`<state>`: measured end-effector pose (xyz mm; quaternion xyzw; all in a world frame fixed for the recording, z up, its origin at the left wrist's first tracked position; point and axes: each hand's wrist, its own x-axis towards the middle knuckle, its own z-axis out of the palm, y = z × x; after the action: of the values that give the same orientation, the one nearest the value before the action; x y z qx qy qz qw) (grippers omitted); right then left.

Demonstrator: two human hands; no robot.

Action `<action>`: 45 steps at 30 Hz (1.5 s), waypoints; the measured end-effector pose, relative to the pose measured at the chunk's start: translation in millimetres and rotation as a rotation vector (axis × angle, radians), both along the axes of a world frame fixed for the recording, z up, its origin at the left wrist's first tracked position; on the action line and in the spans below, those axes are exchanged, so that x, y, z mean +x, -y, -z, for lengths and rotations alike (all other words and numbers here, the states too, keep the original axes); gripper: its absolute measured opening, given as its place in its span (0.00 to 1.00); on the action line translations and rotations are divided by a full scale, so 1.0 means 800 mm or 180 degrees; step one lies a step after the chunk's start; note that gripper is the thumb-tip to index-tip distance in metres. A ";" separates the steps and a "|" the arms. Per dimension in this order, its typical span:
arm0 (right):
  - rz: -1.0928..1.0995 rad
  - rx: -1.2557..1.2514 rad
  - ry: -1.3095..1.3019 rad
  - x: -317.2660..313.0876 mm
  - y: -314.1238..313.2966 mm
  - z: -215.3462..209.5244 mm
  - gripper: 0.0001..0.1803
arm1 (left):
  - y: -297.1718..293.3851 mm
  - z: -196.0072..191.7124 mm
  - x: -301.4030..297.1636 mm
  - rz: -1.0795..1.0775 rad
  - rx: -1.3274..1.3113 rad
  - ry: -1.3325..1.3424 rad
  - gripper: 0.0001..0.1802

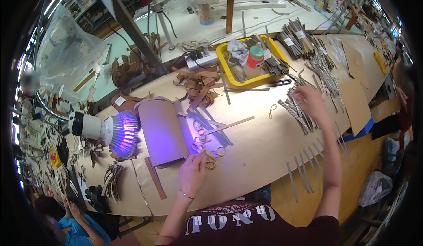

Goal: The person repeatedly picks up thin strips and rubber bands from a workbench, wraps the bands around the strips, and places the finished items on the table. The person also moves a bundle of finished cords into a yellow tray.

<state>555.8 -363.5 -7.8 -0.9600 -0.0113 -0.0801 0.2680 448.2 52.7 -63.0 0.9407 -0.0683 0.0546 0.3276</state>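
Note:
My left hand [192, 172] is at the near end of a curved brown board [163, 131], its fingers drawn together beside small pale strip loops [219, 151]. Whatever is between those fingertips is too small to make out. On the right, my right hand [309, 103] reaches over a bunch of patterned braided strips [300, 121], with loosely bent fingers apart; I see nothing held in it. Flat grey strips [216, 129] lie crossed beside the board. A purple-lit lamp [121, 133] shines over the board from the left.
A yellow tray [240, 85] at the back holds a red bottle with a green cap [255, 61], cloth and strips. Brown leather strips [203, 87] are heaped left of it. Grey strips [304, 171] hang over the near table edge. Brown cardboard [354, 102] lies far right.

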 end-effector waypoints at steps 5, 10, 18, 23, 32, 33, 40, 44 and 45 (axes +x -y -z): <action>-0.0333 -0.0469 -0.0137 0.068 -0.159 0.065 0.14 | -0.003 -0.001 -0.008 0.0003 -0.0564 0.0174 0.07; 0.0004 -0.1004 0.0205 0.090 -0.204 0.098 0.14 | -0.012 -0.001 -0.012 -0.0239 -0.0671 0.0048 0.08; 0.0419 -0.0240 0.0138 0.057 -0.244 0.119 0.15 | -0.013 -0.013 -0.003 0.0264 -0.0584 0.0658 0.12; 0.0864 -0.0439 -0.0145 0.063 -0.268 0.120 0.15 | -0.009 -0.025 0.003 0.0561 -0.0766 0.0721 0.11; -0.0277 0.2306 -0.1027 -0.050 -0.250 0.039 0.10 | 0.005 -0.045 0.011 0.0037 -0.2510 -0.0791 0.18; -0.0477 0.2245 -0.1432 -0.073 -0.245 0.027 0.09 | 0.011 -0.047 0.019 -0.0023 -0.3157 -0.0929 0.18; -0.1122 0.2038 -0.2007 -0.144 -0.233 -0.008 0.11 | 0.010 -0.069 0.064 0.0186 -0.4129 -0.1053 0.18; -0.0449 0.1949 -0.1152 -0.146 -0.246 -0.022 0.09 | 0.022 -0.086 0.052 -0.0107 -0.3696 -0.0366 0.16; -0.0124 0.1806 -0.0779 -0.146 -0.253 -0.029 0.08 | 0.028 -0.089 0.050 -0.0107 -0.3347 0.0279 0.16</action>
<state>439.2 -161.0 15.1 -0.8490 0.0255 0.0413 0.5262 488.2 30.6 8.3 0.6471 -0.0303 0.1261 0.7513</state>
